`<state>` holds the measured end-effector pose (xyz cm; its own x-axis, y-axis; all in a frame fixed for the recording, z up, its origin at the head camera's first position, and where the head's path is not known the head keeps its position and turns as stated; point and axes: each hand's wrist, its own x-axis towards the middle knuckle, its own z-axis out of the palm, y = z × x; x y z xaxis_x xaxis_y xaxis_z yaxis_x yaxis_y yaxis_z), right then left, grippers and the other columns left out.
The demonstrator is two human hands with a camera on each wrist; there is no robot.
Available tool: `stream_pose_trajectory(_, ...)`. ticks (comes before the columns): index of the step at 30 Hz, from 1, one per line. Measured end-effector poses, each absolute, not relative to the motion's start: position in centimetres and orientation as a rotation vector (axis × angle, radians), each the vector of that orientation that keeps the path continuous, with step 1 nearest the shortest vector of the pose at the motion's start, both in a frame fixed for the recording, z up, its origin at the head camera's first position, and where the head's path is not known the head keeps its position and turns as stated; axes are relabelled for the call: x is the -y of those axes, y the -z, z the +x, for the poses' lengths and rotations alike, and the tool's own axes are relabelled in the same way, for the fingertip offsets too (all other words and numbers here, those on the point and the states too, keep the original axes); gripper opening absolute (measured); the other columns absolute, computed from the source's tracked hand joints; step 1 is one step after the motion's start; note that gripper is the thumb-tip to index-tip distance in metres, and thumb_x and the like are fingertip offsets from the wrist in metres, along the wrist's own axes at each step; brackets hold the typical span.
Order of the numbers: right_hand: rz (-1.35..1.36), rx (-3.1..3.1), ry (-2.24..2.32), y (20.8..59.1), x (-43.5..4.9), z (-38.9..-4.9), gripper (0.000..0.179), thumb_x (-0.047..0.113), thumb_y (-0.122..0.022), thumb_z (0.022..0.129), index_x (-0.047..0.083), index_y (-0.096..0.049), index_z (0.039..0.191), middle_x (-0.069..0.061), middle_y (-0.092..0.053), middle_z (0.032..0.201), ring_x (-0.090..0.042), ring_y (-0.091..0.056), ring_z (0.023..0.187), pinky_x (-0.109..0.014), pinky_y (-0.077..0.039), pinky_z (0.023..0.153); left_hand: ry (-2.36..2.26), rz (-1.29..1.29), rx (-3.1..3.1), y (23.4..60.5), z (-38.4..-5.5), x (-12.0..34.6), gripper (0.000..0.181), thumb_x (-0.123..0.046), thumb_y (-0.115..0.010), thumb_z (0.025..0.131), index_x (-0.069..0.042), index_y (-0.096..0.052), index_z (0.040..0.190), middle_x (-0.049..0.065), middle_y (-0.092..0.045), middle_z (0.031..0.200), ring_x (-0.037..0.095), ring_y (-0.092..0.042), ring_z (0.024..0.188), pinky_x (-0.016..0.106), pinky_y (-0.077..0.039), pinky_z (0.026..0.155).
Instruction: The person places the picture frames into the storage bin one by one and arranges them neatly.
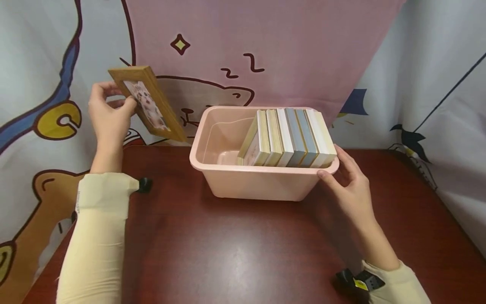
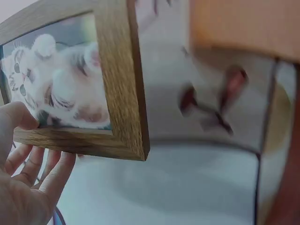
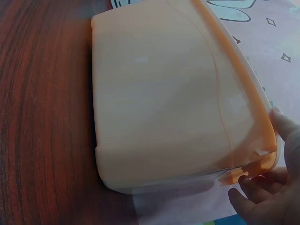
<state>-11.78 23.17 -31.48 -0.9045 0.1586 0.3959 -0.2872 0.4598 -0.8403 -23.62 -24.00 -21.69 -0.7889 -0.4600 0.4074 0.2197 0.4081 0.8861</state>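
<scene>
My left hand (image 1: 110, 118) holds a brown wooden picture frame (image 1: 168, 107) by its edge, raised above the table to the left of a pink plastic bin (image 1: 262, 183). In the left wrist view, the thumb lies on the front of the frame (image 2: 119, 70) and the fingers are behind its lower edge; the picture inside shows a pale furry animal. My right hand (image 1: 351, 190) grips the bin's right front corner, thumb at the front rim and fingers round the end. Several flat frames (image 1: 292, 137) with cream, white and blue-grey edges stand leaning in the bin's right part.
The bin stands on a dark red-brown wooden table (image 1: 235, 245). A cartoon-printed cloth (image 1: 296, 50) hangs right behind it and round both sides. Inside the bin, the floor shows at the left end. Black wrist straps (image 1: 368, 280) sit on the sleeves.
</scene>
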Motion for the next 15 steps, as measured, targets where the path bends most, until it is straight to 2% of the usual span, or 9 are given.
stream_pose_trajectory(6,0.109,2.294,-1.439,31.5,-23.4,-11.7,0.07,0.008,-0.076,0.087,0.024,-0.047,0.149,-0.003,-0.049,0.153,0.0,-0.051,0.131,-0.005,-0.044,0.101,1.483,-0.07,2.015,19.5,-23.2,18.8,0.032,-0.006,-0.061,0.087,-0.019,-0.056,0.116,-0.011,-0.053,0.102,0.006,-0.059,0.086,0.015,-0.053,0.069)
stream_pose_trajectory(11,0.113,2.288,-1.441,31.5,-23.4,-11.8,0.07,0.008,-0.076,0.087,0.023,-0.047,0.149,-0.004,-0.049,0.152,0.001,-0.052,0.13,-0.005,-0.045,0.101,1.558,-0.271,2.0,20.0,-23.3,14.8,0.032,0.002,-0.057,0.085,-0.007,-0.054,0.115,-0.008,-0.053,0.098,0.006,-0.057,0.083,0.018,-0.052,0.073)
stream_pose_trajectory(15,0.118,2.286,-1.435,31.5,-23.5,-11.8,0.07,0.008,-0.076,0.087,0.023,-0.048,0.149,-0.004,-0.05,0.152,0.002,-0.052,0.129,-0.005,-0.044,0.101,1.608,-0.32,2.064,21.2,-23.7,12.0,0.034,0.003,-0.056,0.085,-0.002,-0.051,0.119,-0.004,-0.054,0.101,0.009,-0.06,0.087,0.021,-0.053,0.08)
